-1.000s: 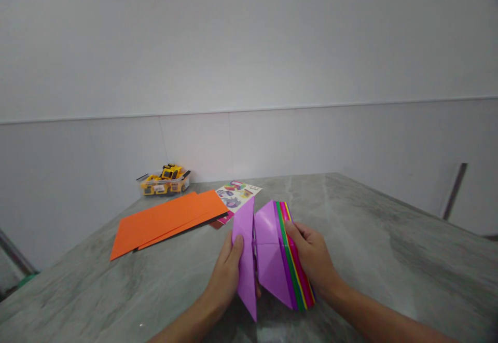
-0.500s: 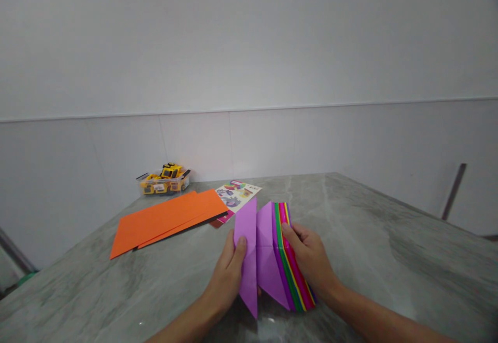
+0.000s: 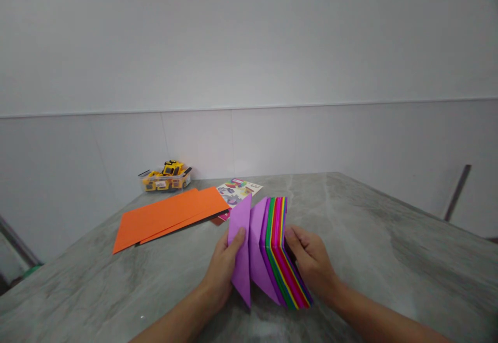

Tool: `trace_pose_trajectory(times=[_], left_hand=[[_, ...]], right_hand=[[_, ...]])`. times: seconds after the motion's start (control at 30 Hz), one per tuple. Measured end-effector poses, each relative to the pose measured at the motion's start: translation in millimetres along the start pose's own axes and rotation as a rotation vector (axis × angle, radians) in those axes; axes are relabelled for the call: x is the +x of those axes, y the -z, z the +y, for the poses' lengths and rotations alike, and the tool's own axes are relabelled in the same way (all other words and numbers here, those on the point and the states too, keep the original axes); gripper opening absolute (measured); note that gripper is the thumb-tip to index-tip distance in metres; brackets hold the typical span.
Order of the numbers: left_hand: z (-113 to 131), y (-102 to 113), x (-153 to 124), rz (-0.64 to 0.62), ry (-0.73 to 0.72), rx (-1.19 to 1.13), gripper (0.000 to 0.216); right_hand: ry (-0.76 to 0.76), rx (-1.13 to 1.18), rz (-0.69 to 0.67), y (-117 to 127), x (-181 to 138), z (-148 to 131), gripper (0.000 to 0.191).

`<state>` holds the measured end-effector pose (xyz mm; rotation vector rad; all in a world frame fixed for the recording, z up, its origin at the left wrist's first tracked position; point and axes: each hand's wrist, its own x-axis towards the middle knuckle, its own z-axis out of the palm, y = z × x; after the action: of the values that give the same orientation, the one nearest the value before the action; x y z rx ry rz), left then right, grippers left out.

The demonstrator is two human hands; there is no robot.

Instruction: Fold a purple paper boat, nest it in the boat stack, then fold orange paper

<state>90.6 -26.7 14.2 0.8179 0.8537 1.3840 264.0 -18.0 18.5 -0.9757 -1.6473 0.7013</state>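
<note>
Between my hands, over the grey tabletop, is a folded paper piece with many layers. Its left part is light purple with pointed lower ends. The right part shows stacked edges in purple, green, yellow, pink and blue. My left hand pinches the light purple flap, thumb in front and fingers behind. With thumb and curled fingers, my right hand grips the right side of the coloured layers. The fingertips behind the paper are hidden.
Orange sheets, with dark edges beneath, lie to the left. Behind them is a printed leaflet. A clear plastic box with yellow toy vehicles stands near the wall. The grey marbled table narrows toward the white wall.
The folded paper has shifted slightly left, and its coloured layers now bend more sharply at the middle. My right thumb has moved from their front toward the right edge.
</note>
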Motion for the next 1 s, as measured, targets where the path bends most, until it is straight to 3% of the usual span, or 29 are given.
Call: trace_pose_trajectory(times=[0.07, 0.13, 0.27, 0.43, 0.7, 1.0], left_hand=[[-2, 0, 2, 0.018, 0.033, -0.044, 0.035], [-2, 0, 2, 0.016, 0.03, -0.068, 0.035], [2, -2, -2, 0.005, 0.042, -0.064, 0.034], [5, -4, -6, -0.018, 0.103, -0.124, 0.039], [6, 5, 0, -0.245, 0.337, -0.291, 0.059], [10, 6, -3, -0.21, 0.388, -0.226, 0.064]], right_hand=[[0.035, -0.025, -0.038, 2, 1, -2, 0.032], [0.018, -0.055, 0.01, 3, 3, -4, 0.022], [-0.024, -0.179, 0.141, 5, 11, -5, 0.038], [-0.019, -0.259, -0.047, 6, 16, 5, 0.013], [-0.054, -0.075, -0.25, 1, 5, 3, 0.016], [0.05, 0.272, -0.427, -5, 4, 2, 0.042]])
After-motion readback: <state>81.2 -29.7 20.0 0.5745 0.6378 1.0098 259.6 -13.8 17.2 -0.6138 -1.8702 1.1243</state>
